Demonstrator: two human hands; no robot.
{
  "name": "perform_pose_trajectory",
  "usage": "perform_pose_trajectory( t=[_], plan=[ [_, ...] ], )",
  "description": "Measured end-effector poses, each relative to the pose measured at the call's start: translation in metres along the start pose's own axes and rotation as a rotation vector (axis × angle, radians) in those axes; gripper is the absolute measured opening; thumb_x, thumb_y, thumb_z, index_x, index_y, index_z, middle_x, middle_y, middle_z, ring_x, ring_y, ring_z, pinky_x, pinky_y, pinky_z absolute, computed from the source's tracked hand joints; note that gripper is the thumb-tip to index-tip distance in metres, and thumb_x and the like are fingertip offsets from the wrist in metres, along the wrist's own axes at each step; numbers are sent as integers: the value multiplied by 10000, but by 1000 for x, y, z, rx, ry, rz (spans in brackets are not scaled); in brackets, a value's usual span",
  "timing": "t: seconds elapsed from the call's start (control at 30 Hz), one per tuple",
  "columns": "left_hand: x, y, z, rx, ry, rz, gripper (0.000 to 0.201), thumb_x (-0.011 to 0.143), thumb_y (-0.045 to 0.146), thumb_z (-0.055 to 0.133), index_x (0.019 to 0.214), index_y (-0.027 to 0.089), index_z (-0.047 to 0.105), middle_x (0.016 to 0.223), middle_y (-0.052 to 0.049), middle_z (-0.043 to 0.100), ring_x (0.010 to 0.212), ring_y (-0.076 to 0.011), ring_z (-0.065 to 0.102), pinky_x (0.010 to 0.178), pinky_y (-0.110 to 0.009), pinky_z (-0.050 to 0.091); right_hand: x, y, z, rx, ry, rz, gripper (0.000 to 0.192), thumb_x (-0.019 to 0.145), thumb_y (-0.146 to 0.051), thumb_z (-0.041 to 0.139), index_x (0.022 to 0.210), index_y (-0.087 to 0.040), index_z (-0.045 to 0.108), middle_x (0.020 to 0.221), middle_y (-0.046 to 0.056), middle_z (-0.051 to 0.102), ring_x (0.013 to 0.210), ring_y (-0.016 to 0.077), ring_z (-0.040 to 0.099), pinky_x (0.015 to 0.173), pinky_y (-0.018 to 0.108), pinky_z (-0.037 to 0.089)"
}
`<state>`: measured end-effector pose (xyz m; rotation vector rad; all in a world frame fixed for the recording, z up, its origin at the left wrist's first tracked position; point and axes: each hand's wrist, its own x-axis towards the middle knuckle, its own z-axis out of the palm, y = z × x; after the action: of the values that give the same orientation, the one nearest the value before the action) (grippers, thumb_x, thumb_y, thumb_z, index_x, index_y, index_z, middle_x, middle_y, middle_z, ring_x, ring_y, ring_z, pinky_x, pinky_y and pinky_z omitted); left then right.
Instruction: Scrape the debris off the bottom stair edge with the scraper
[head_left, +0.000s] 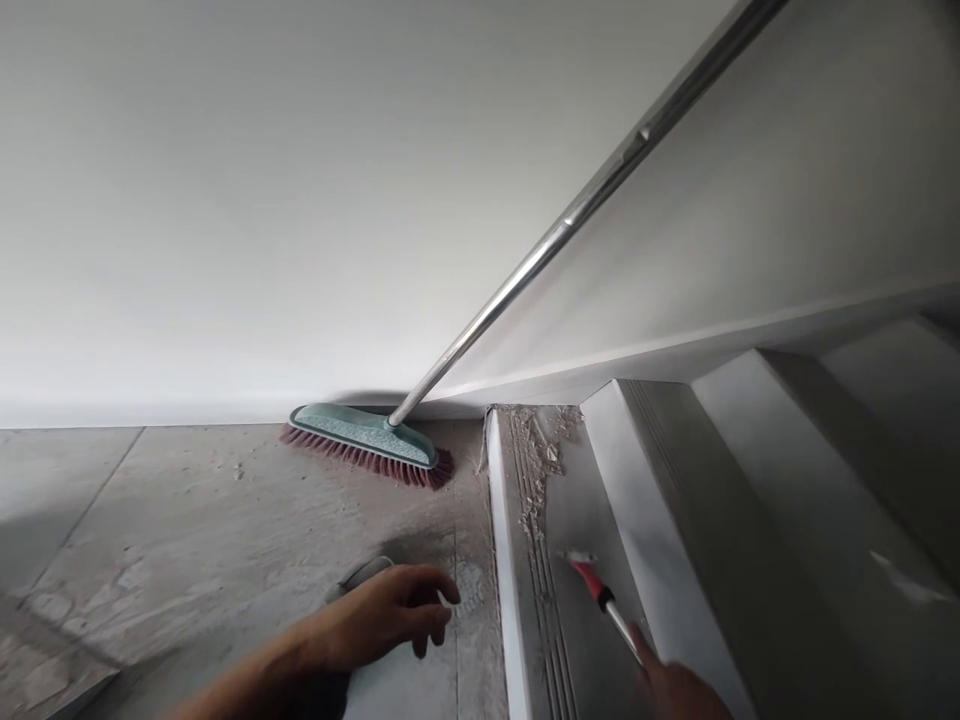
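At left, grey tiles [187, 530] were seen smeared with dust, and a broom [360, 432], teal plastic and dull-red bristles, was set by the wall [225, 220], its shiny pole slanted up rightward. The left hand [397, 610] was held loosely open above the floor, fingers curled. Next, a grooved step [553, 640] was strewn with flaky debris [540, 460]. And there, over its smooth tread, a red-headed hand tool [602, 597] was gripped in the right hand [682, 690], slim metal shaft running diagonally, blurred pale tip pointed forward-left.
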<state>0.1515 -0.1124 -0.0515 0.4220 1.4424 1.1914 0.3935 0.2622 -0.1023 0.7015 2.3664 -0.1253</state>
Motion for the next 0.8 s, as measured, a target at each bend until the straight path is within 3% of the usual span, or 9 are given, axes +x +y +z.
perform_pose_trajectory(
  t=[0.07, 0.13, 0.2, 0.3, 0.37, 0.57, 0.63, 0.73, 0.8],
  plan=[
    [6, 2, 8, 17, -55, 12, 354, 820, 405, 560, 1052, 144, 618, 836, -46, 689, 716, -141, 613, 697, -271, 465, 28, -25, -35, -107, -7, -24, 586, 880, -172, 317, 1461, -227, 377, 853, 142, 738, 752, 237, 705, 619, 319, 465],
    [9, 2, 13, 9, -86, 26, 340, 808, 390, 573, 1036, 143, 625, 829, -48, 689, 714, -145, 619, 694, -274, 472, 43, -45, -54, -128, 2, -13, 596, 904, -169, 308, 1499, -180, 276, 915, 157, 732, 766, 224, 698, 592, 291, 433],
    [9, -1, 14, -14, -91, 22, 319, 800, 372, 576, 1012, 139, 630, 796, -41, 683, 686, -140, 614, 675, -267, 465, 39, -51, -50, -110, -1, -4, 594, 919, -177, 287, 1510, -163, 232, 933, 160, 731, 777, 221, 697, 582, 289, 423],
    [3, -3, 8, -17, -57, -17, 325, 805, 384, 578, 1016, 141, 627, 791, -35, 679, 682, -133, 605, 678, -264, 454, 14, -39, -20, -122, -93, 2, 593, 921, -149, 225, 1512, -194, 236, 933, 158, 738, 815, 229, 704, 613, 307, 441],
    [-1, -3, 3, -23, -22, -24, 346, 810, 412, 582, 1027, 145, 620, 805, -32, 677, 699, -132, 599, 697, -267, 453, 8, -32, -15, -143, -123, 21, 590, 923, -142, 198, 1506, -199, 261, 915, 154, 741, 831, 234, 707, 637, 314, 453],
    [-3, -10, -4, -80, 4, 5, 363, 797, 417, 592, 1021, 131, 606, 784, -28, 666, 684, -134, 589, 685, -269, 442, 67, -54, -81, -128, 1, 70, 607, 904, -198, 406, 1496, -168, 274, 983, 174, 720, 872, 227, 699, 695, 295, 450],
    [-5, -14, -8, -70, 17, -11, 363, 794, 424, 594, 1014, 134, 606, 781, -20, 659, 683, -134, 588, 690, -268, 440, 64, -46, -71, -131, -2, 72, 605, 903, -228, 425, 1492, -193, 292, 955, 159, 722, 850, 228, 702, 688, 293, 451],
    [-9, -13, -15, -67, 48, -32, 383, 797, 449, 592, 1024, 141, 603, 798, -16, 655, 704, -132, 583, 690, -258, 426, 34, -23, -30, -187, -68, 58, 574, 911, -185, 356, 1483, -218, 326, 890, 145, 730, 810, 230, 707, 647, 286, 443],
    [-10, -9, -17, -84, 57, -10, 393, 804, 463, 587, 1030, 142, 603, 811, -20, 660, 714, -133, 584, 685, -256, 419, 25, -18, -19, -209, -81, 49, 579, 911, -142, 289, 1483, -218, 329, 885, 152, 734, 810, 229, 707, 631, 285, 435]
  ],
)
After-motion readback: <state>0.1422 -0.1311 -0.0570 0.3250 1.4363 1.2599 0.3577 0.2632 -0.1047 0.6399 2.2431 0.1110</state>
